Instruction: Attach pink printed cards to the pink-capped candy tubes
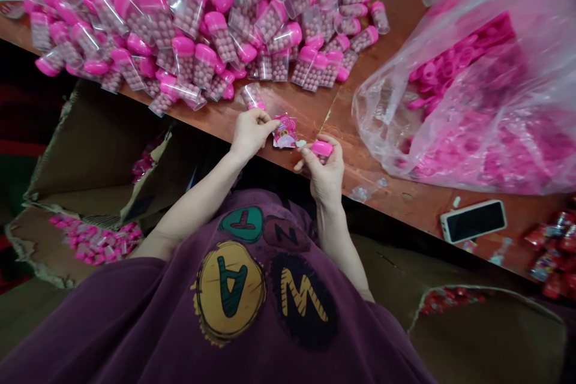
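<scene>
My left hand (252,132) is closed in a pinch, its thumb and forefinger at the left edge of a small stack of colourful pink printed labels (285,131) on the table. In my right hand (327,169) is a small clear bottle with a pink cap (322,148); the fingers cover most of its body. A small whitish piece (300,143) shows at the right fingertips, too small to name. Just behind my left hand lies another pink-capped bottle (252,96) filled with pink beads.
A large heap of bead-filled bottles (216,30) covers the back of the brown table (405,204). To the right are a clear plastic bag (382,108) of pink parts, a phone (474,222) and red wrapped packets (558,246). Cardboard boxes (90,150) stand below the edge.
</scene>
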A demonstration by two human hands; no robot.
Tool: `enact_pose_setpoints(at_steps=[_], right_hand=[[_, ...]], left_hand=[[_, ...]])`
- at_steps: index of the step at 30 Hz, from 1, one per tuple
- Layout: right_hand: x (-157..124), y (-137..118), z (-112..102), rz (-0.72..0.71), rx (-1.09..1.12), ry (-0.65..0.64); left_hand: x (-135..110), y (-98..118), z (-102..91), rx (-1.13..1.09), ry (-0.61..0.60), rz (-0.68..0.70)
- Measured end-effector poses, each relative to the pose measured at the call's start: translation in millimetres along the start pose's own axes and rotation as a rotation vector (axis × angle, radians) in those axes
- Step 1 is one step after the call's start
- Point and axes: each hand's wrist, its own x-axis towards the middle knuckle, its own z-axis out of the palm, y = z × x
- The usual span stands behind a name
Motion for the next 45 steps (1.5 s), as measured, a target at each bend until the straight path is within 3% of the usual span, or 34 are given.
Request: enact_pose_setpoints(at_steps=[6,10,17,21,28,33,38,45], right_hand=[[29,-6,-8,-0.178,-0.15,-0.041],[44,-9,1,-0.184,-0.234,-0.154],[44,-5,8,-0.215,-0.2,-0.165],[40,-7,8,-0.246,-0.214,-0.175],[37,4,14,-0.36,-0.262,-0.085],[37,10,18,-0.375,-0.234,-0.017],[35,1,21,-0.258,-0.21,-0.007],[18,-16,14,-0.012,0.086,-0.075]], left_hand=[[-3,19,-7.9,-0.21,-0.101,-0.041],[-3,25,-11.4,-0.326,-0.229,-0.046],[-22,31,-4.8,-0.358,-0.356,-0.203],[-30,32,5.6,-0.365,-0.309,-0.215],[-36,25,16.9,-0.426,-0.229,-0.269],[-42,27,19.4,-0.442,-0.245,-0.295],[-44,30,15.4,-0.459,-0.258,-0.307],[-38,28,12.5,-0.503,-0.078,-0.306]])
